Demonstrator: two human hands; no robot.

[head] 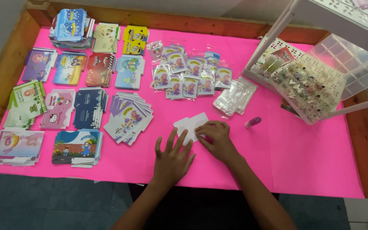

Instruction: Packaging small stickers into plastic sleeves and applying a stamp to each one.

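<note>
A white flat card [191,122] lies on the pink table cover [303,162] near the front middle. My left hand [173,157] rests flat on the cover with its fingers spread, the fingertips touching the card's near edge. My right hand [216,138] presses on the card's right side with the fingers bent over it. A small purple glue stick [253,122] lies just right of my right hand.
Stacks of printed flat cartons [129,117] cover the left half. Small filled plastic packets [188,74] and a pile of clear bags [235,96] lie behind the card. A white rack with a clear compartment box of trinkets [307,87] stands at the right. A wooden rim [365,140] borders the table.
</note>
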